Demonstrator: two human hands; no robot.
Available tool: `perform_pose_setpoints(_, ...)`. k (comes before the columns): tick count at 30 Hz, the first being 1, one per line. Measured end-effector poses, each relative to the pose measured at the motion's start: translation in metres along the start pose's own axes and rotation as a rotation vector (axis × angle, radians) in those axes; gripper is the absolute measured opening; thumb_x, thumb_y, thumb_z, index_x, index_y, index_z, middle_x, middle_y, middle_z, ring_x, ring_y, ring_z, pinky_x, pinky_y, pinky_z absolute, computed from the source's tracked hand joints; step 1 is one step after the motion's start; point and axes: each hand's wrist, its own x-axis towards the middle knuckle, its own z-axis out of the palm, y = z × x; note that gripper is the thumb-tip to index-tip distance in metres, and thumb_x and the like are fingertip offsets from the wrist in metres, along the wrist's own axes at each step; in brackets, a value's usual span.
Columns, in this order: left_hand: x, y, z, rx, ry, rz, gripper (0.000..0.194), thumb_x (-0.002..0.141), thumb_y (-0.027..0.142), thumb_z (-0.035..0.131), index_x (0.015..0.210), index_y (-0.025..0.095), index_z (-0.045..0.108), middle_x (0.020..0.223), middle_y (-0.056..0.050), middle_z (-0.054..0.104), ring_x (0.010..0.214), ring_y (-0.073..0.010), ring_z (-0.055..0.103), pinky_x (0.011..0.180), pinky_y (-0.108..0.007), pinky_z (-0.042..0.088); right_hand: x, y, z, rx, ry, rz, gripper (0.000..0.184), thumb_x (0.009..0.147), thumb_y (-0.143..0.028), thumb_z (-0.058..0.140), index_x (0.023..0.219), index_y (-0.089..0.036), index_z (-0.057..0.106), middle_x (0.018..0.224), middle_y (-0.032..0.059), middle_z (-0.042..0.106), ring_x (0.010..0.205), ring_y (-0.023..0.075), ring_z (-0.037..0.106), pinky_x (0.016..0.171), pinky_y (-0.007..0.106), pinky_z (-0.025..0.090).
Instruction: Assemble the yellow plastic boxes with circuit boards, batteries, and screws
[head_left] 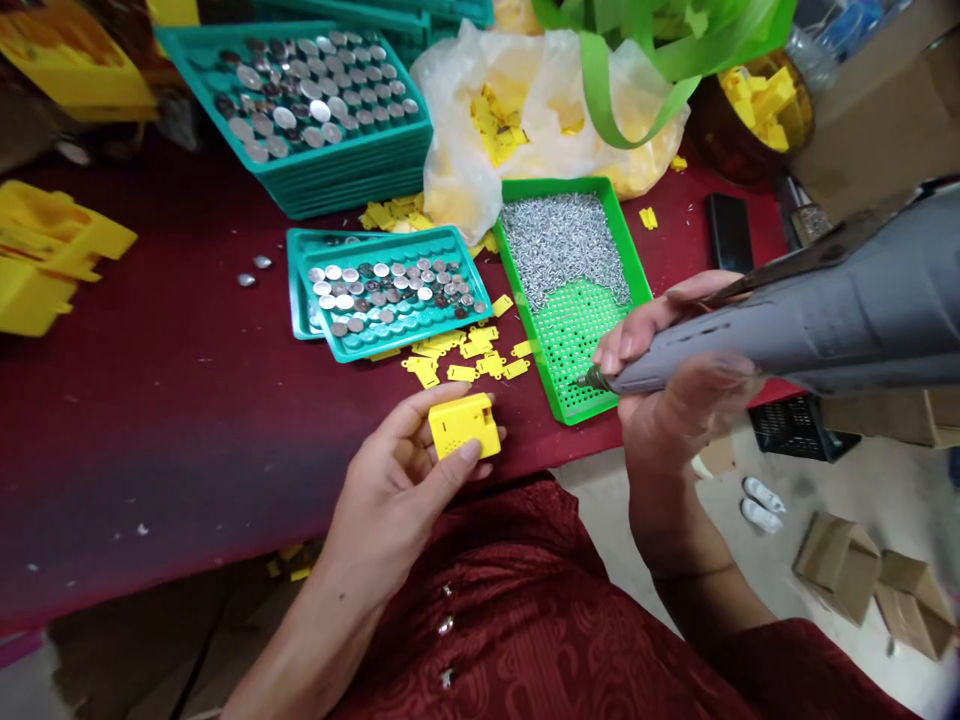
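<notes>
The left hand (397, 480) sits at lower centre, its fingers (469, 452) grasping a yellow plastic box (463, 425) above the edge of the maroon bench (165, 400). At centre right, the right hand (675, 385) has its fingers (622, 345) clenched around a grey electric screwdriver (795, 335), whose tip hangs over a green perforated tray (574, 335) of small silver screws (562, 245). Yellow plastic tabs (465, 355) lie just left of the tray, beside a teal tray of metal discs (394, 290).
</notes>
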Motion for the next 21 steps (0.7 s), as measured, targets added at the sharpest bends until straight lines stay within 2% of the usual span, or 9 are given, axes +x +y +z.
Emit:
perform_pose_setpoints(7, 0.001, 0.0, 0.0, 0.033, 0.004, 0.0, 0.049, 0.073, 0.029, 0.081, 0.117, 0.02, 0.062, 0.109, -0.008, 0.073, 0.089, -0.0215, 0.073, 0.066, -0.026, 0.062, 0.0, 0.004, 0.0, -0.001, -0.015, -0.002, 0.045, 0.087, -0.076, 0.036, 0.109, -0.039, 0.046, 0.069, -0.0015, 0.048, 0.052, 0.0187, 0.049, 0.049, 0.034, 0.043)
perform_pose_setpoints(11, 0.001, 0.001, 0.0, 0.037, 0.007, 0.005, 0.048, 0.074, 0.029, 0.08, 0.118, 0.021, 0.062, 0.109, -0.007, 0.074, 0.089, -0.0213, 0.073, 0.068, -0.027, 0.062, -0.001, 0.005, 0.001, -0.005, -0.015, -0.012, 0.051, 0.084, -0.08, 0.037, 0.111, -0.038, 0.045, 0.071, -0.0008, 0.049, 0.051, 0.0185, 0.048, 0.048, 0.035, 0.042)
perform_pose_setpoints(18, 0.001, -0.003, -0.002, 0.017, -0.025, 0.027, 0.049, 0.075, 0.03, 0.08, 0.119, 0.021, 0.061, 0.111, -0.009, 0.074, 0.093, -0.0232, 0.074, 0.075, -0.03, 0.062, -0.004, 0.007, -0.003, -0.21, -0.02, -0.018, 0.058, 0.087, -0.08, 0.015, 0.12, -0.037, 0.036, 0.073, 0.0006, 0.046, 0.055, 0.0193, 0.049, 0.052, 0.035, 0.043)
perform_pose_setpoints(21, -0.001, -0.003, -0.001, -0.043, -0.031, 0.004, 0.043, 0.078, 0.032, 0.078, 0.117, 0.021, 0.063, 0.108, -0.007, 0.074, 0.091, -0.0204, 0.073, 0.074, -0.027, 0.062, -0.001, -0.004, -0.004, -0.214, 0.021, -0.012, 0.062, 0.084, -0.084, 0.02, 0.116, -0.035, 0.04, 0.07, -0.0005, 0.042, 0.054, 0.0179, 0.048, 0.052, 0.034, 0.043)
